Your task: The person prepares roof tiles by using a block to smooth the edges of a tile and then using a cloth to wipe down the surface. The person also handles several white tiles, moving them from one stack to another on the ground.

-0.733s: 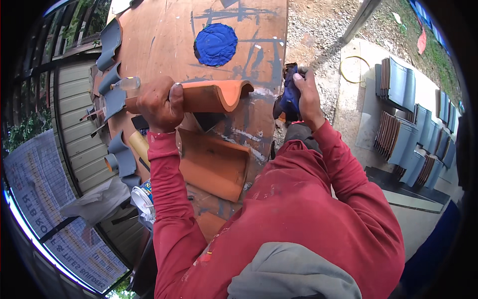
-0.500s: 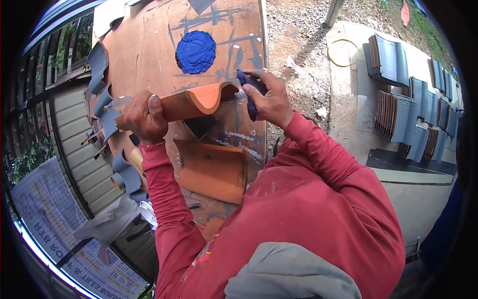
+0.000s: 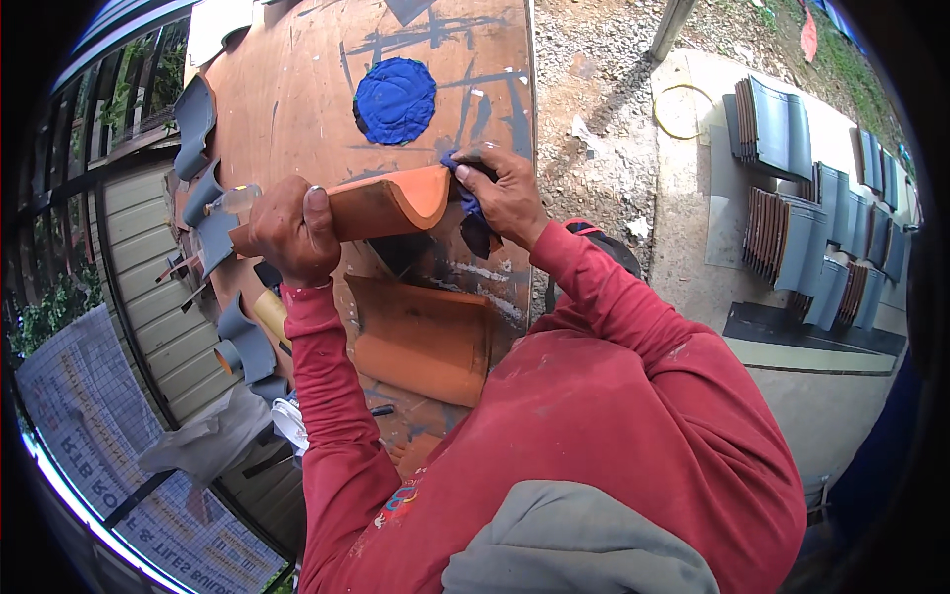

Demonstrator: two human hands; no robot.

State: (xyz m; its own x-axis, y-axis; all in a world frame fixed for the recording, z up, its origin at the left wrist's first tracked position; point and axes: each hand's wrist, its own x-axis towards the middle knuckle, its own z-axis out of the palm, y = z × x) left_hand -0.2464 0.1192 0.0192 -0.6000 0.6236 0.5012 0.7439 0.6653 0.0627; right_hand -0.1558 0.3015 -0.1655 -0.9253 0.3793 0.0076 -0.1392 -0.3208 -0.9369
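An orange curved roof tile (image 3: 368,210) is held up over the table, its left end gripped by my left hand (image 3: 295,233) with the fingers wrapped round it. My right hand (image 3: 505,196) pinches a dark blue cloth (image 3: 471,210) against the tile's right end, partly hiding that edge. Below the held tile, close to my body, lies a second orange roof tile (image 3: 421,342). Beyond it on the tabletop is a round, crumpled bright blue patch (image 3: 395,101); whether it is cloth or a covered lid I cannot tell.
The paint-streaked wooden table (image 3: 287,109) ends at a straight right edge. Several grey tiles (image 3: 196,124) line its left side, near a clear bottle (image 3: 234,200). Stacks of grey tiles (image 3: 782,238) stand on the ground to the right, past a strip of gravel (image 3: 594,89).
My right hand has moved left and slightly down with the cloth, from beyond the tile's right end onto that end. My left hand and the tile stay nearly in place.
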